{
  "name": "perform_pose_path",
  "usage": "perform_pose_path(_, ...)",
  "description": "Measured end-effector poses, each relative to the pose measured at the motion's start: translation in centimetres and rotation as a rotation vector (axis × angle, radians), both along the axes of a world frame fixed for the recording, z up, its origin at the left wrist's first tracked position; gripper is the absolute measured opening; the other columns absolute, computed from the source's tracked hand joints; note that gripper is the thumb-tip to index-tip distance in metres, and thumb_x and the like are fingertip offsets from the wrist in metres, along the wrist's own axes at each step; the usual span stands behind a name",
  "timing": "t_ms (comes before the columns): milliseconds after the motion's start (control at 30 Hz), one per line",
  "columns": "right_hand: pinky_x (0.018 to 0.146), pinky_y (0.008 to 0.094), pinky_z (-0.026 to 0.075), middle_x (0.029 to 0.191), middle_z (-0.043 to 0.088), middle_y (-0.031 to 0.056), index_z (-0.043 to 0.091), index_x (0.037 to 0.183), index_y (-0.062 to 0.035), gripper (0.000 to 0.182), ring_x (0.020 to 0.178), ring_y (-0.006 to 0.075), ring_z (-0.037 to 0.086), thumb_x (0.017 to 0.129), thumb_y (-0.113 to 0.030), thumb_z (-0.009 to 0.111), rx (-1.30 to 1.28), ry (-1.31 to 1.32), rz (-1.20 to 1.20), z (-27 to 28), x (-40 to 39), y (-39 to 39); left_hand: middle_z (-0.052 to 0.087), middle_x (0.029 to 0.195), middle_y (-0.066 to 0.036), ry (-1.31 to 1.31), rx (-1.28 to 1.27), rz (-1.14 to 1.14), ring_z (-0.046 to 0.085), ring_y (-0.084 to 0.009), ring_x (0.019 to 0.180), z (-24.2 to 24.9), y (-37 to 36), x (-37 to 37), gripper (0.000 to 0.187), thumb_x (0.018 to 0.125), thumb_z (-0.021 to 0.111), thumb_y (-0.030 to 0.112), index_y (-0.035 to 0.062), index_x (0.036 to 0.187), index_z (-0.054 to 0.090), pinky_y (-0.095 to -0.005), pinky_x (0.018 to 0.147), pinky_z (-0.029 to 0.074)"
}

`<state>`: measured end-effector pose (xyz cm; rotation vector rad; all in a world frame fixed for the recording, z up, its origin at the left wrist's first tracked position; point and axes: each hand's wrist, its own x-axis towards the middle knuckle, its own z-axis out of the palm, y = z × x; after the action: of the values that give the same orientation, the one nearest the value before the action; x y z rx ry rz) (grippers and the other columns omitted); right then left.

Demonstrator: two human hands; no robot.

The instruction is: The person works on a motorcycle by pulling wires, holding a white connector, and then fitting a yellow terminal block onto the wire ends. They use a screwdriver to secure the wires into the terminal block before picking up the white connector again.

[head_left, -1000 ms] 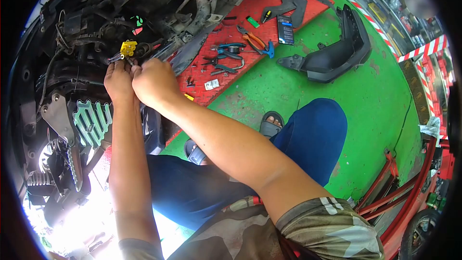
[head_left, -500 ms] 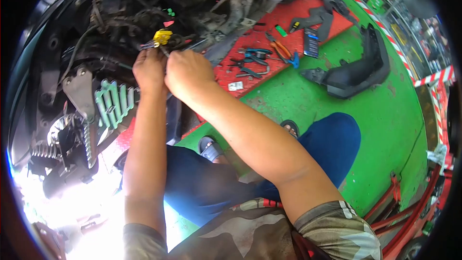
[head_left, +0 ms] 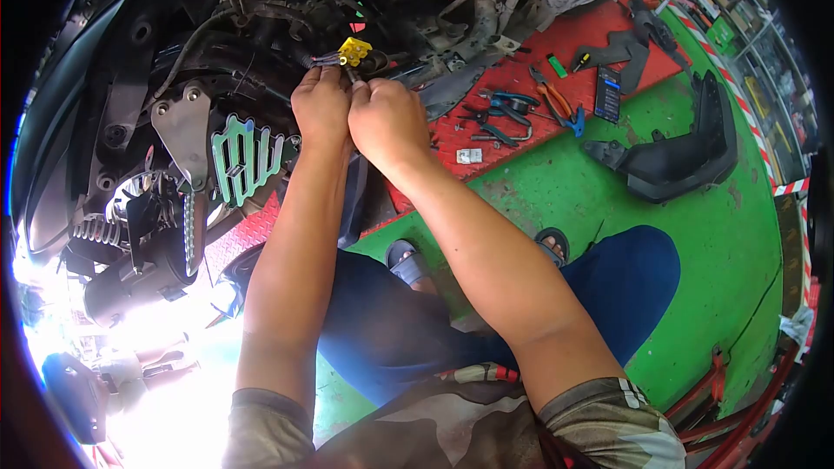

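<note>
Both hands are close together at the uncovered frame of a motorcycle (head_left: 261, 78). My left hand (head_left: 320, 108) is closed, its fingertips on a bundle of thin wires (head_left: 327, 60) just left of a yellow plastic connector (head_left: 355, 50). Beside it my right hand (head_left: 388, 122) is closed in a fist, thumb towards the connector. A slim metal-coloured shaft (head_left: 351, 75) runs from that fist up to the connector's lower edge. The rest of what the right hand grips is hidden in the palm.
Pliers with orange handles (head_left: 552, 97), blue-handled pliers (head_left: 511, 102), a phone (head_left: 607, 94) and a green lighter-sized object (head_left: 557, 66) lie on the red platform (head_left: 486, 135). A black plastic cover (head_left: 682, 156) rests on the green floor. A green-silver footplate (head_left: 248, 161) sits left of the forearms.
The head view has shifted, so the whole scene sits further right. Both hands stay closed at the yellow connector, and the wires remain at the left fingertips.
</note>
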<state>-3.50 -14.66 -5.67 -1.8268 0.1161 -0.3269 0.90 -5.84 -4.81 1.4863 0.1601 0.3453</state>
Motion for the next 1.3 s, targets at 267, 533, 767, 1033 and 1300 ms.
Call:
perform_pose_path(267, 0.047, 0.0355, 0.036, 0.061, 0.055, 0.0021, 0.067, 0.082, -0.0113, 0.028, 0.049, 0.0181, 0.048, 0.101, -0.03, 0.056, 0.889, 0.229, 0.171, -2.7, 1.7, 1.2, 0.069, 0.086, -0.009, 0.022, -0.112, -0.093, 0.065, -0.0148, 0.073, -0.5, 0.9, 0.2, 0.015, 0.099, 0.057, 0.006, -0.005, 0.102, 0.066, -0.0265, 0.067, 0.051)
perform_pose_path(533, 0.042, 0.0381, 0.036, 0.059, 0.055, 0.0018, 0.061, 0.083, -0.0136, 0.023, 0.044, 0.0198, 0.049, 0.1, -0.027, 0.055, 0.888, 0.243, 0.33, -3.0, 1.2, 0.4, 0.071, 0.093, -0.012, 0.015, -0.093, -0.095, 0.069, -0.0181, 0.078, -1.0, 1.2, 0.5, 0.016, 0.1, 0.055, 0.006, -0.0056, 0.105, 0.065, -0.028, 0.07, 0.054)
perform_pose_path(767, 0.081, 0.0591, 0.051, 0.089, 0.07, 0.031, 0.066, 0.088, 0.0038, 0.03, 0.088, 0.0521, 0.067, 0.097, -0.021, 0.051, -0.088, -0.06, 0.032, -0.2, -0.6, 0.3, 0.072, 0.094, -0.008, 0.053, 0.048, -0.02, 0.069, -0.0162, 0.079, -0.4, 0.8, 0.2, 0.018, 0.1, 0.058, 0.011, -0.0041, 0.1, 0.069, -0.0291, 0.069, 0.052)
perform_pose_path(1033, 0.058, 0.0407, 0.048, 0.064, 0.064, 0.0108, 0.067, 0.08, 0.0011, 0.034, 0.057, 0.028, 0.061, 0.098, -0.025, 0.055, 0.66, 0.013, 0.082, -2.1, 1.1, 2.6, 0.062, 0.075, -0.001, -0.046, 0.172, -0.055, 0.054, -0.0089, 0.063, -0.7, 1.0, 0.2, 0.016, 0.102, 0.057, 0.007, -0.0022, 0.094, 0.067, -0.0253, 0.057, 0.041)
perform_pose_path(1300, 0.04, 0.0301, 0.017, 0.049, 0.033, -0.0087, 0.062, 0.082, -0.0171, 0.024, 0.038, 0.008, 0.025, 0.101, -0.028, 0.052, 1.312, 0.461, 0.319, -1.2, 0.6, 0.7, 0.063, 0.079, -0.004, 0.048, -0.084, -0.02, 0.058, -0.0119, 0.065, 0.6, 0.0, -0.4, 0.015, 0.102, 0.056, 0.007, -0.0032, 0.097, 0.066, -0.0265, 0.059, 0.048)
